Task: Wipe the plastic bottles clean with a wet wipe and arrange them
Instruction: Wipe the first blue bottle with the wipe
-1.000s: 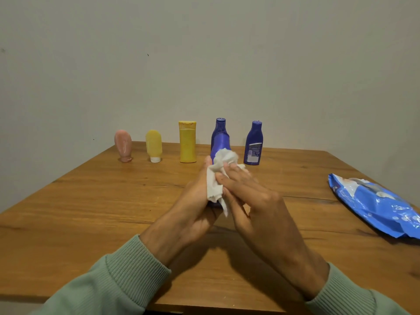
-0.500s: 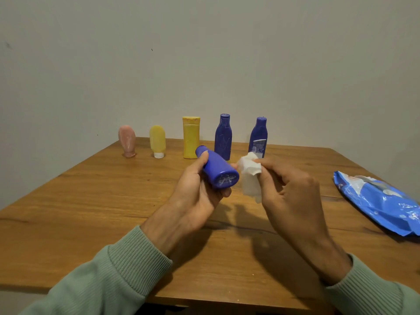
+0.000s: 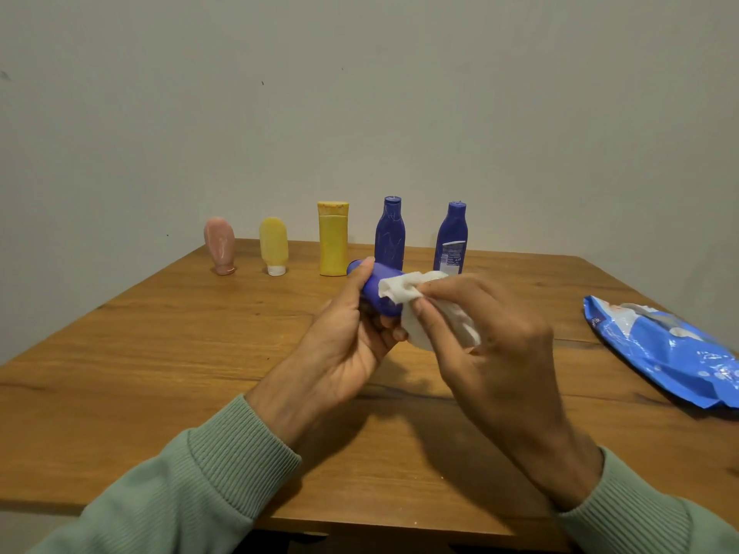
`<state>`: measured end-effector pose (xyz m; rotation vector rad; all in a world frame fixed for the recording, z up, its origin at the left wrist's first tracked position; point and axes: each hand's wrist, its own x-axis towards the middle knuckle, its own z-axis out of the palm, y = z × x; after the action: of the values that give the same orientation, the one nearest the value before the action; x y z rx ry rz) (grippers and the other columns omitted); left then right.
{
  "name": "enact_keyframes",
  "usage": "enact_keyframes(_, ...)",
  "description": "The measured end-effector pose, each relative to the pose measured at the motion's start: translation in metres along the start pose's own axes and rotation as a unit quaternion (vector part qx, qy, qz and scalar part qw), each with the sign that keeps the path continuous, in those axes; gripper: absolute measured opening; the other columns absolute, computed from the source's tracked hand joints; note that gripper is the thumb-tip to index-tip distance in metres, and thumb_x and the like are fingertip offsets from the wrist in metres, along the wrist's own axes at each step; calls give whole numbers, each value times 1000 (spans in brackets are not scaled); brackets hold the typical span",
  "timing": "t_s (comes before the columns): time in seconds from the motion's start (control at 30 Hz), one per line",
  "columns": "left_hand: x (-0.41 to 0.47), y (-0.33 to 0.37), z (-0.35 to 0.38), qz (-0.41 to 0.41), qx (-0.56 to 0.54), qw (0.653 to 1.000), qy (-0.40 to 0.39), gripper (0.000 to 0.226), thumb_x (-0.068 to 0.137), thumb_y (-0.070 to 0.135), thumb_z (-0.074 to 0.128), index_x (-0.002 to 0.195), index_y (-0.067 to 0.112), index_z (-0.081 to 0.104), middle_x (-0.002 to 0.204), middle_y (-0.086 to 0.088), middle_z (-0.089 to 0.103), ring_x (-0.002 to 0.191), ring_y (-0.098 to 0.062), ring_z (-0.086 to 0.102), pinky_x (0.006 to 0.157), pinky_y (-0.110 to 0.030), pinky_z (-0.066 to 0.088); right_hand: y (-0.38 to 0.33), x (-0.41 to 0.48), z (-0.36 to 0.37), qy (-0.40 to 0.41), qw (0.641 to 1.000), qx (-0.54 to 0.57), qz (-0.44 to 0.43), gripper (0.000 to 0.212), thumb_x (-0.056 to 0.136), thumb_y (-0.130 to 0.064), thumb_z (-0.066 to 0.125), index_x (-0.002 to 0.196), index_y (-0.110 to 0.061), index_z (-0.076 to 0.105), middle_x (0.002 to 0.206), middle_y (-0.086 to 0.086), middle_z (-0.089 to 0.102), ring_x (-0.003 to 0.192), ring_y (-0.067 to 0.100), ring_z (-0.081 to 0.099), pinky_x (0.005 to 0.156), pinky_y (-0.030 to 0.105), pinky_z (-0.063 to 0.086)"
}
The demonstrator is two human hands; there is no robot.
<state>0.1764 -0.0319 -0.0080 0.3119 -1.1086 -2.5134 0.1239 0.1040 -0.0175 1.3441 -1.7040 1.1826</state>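
Blue bottle point(image 3: 379, 290) is held tilted above the table point(image 3: 160, 353), cap end pointing away. The left hand point(image 3: 348, 345) grips it, thumb on top and fingers curled underneath. The right hand point(image 3: 492, 333), knuckles up, pinches a crumpled wet wipe point(image 3: 402, 289) against the bottle's near end.

Home room (likely), wooden table point(image 3: 160, 353), bare wall point(image 3: 360, 94)

Blue bottle point(image 3: 380, 289), white wipe point(image 3: 404, 287), yellow bottle point(image 3: 332, 241), seemingly pink tube point(image 3: 219, 243), wood-grain table point(image 3: 200, 353)
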Motion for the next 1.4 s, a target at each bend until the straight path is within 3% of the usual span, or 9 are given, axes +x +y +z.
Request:
enact_keyframes(0.17,1,-3,-1,-6,-17,999,-27,42,85,31,59,105,-5,57,77,-18,66,56,-19,65,48,-27,56,0,-3,3,-30,999,22,-34,23,87,-25,62,104,-10,65,100,4,63,91,7,57,78,15,48)
enact_keyframes(0.33,-1,-4,0,15,-8,1000,-17,41,89,28,57,114,-4,53,74,-16,63,60,-19,58,43,-25,53,-2,3,2,14,987,134,84,17,81,-23,70,96,-20,64,93,-16,62,89,0,61,70,11,49)
enact_keyframes(0.5,-1,-4,0,-2,-56,998,-18,31,97,22,51,104,-8,55,77,-21,66,62,-21,68,50,-28,58,-7,-1,10,9,984,151,90,14,80,-25,71,90,-22,64,89,-14,63,84,5,62,68,17,52)
enact_keyframes(0.6,3,-6,-1,14,-31,999,5,46,91,23,57,123,-9,53,88,-20,63,73,-21,59,57,-28,58,-4,1,7,33,978,169,118,12,79,-19,74,88,-19,66,86,-13,65,82,4,63,67,15,50)
enact_keyframes(0.8,0,-5,-3,9,-34,999,-25,31,97,23,53,105,-7,52,80,-20,66,66,-22,69,52,-31,58,-8,-1,12,13,985,150,88,15,79,-24,73,90,-21,64,89,-13,63,83,4,62,67,14,50)
enact_keyframes(0.97,2,-3,-2,48,29,998,4,30,98,25,52,108,-3,52,75,-16,54,53,-20,46,36,-26,43,6,3,2,65,975,147,154,16,80,-25,72,93,-18,66,89,-9,67,81,5,65,60,17,53)
enact_keyframes(1.13,4,0,-2,67,18,997,28,26,98,25,52,102,0,53,75,-15,55,52,-19,45,37,-25,43,7,6,-3,91,976,147,132,24,84,-23,69,103,-29,55,95,-9,63,86,10,65,62,26,56)
enact_keyframes(1.3,0,-2,-2,30,-21,999,17,31,96,24,54,110,-4,56,84,-18,67,69,-21,65,62,-32,59,0,2,1,-17,993,113,14,19,83,-13,71,100,-12,62,92,-10,61,86,-4,60,68,6,47)
enact_keyframes(1.4,-4,-6,0,11,-35,999,10,40,87,20,61,116,-7,54,91,-21,70,74,-22,70,72,-37,61,1,5,1,-19,992,121,41,18,83,-12,71,96,-17,59,87,-18,58,79,-4,60,62,5,46)
